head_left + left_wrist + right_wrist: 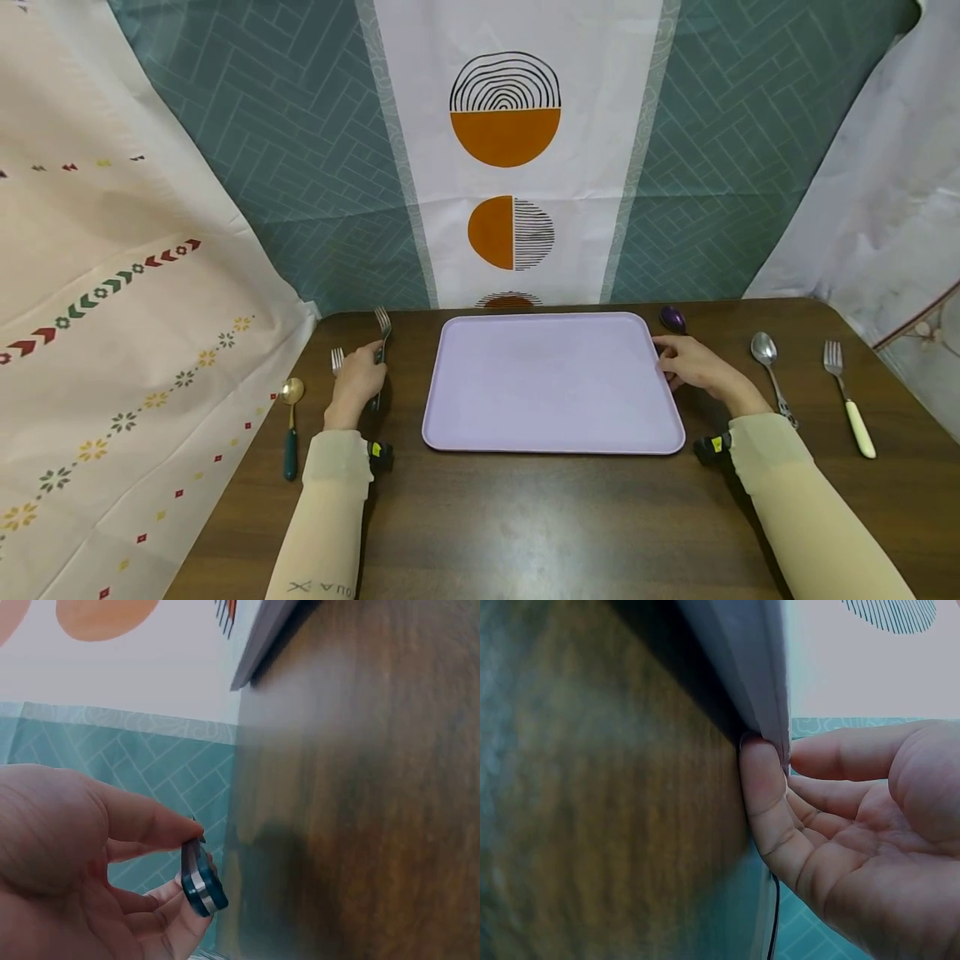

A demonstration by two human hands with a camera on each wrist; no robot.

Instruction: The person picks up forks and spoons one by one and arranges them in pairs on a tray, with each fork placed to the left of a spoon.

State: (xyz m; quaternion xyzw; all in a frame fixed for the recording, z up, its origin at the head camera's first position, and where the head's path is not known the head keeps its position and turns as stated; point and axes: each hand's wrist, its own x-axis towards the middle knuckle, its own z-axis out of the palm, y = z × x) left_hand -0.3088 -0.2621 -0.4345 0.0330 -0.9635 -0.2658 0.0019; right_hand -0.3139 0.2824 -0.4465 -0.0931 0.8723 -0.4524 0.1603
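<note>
My left hand pinches the dark green handle of a fork between thumb and fingers, tines pointing away. In the left wrist view the handle's end shows a silver band. Just left of it, a second fork shows only its tines; the hand hides the rest. A flat lilac tray lies in the middle of the table. At its right side my right hand grips the rim, a finger under the edge and the thumb against it. Behind that hand, a purple spoon is partly hidden.
A gold spoon with a green handle lies at the far left. On the right are a silver spoon and a fork with a cream handle. Patterned cloth hangs behind the brown wooden table.
</note>
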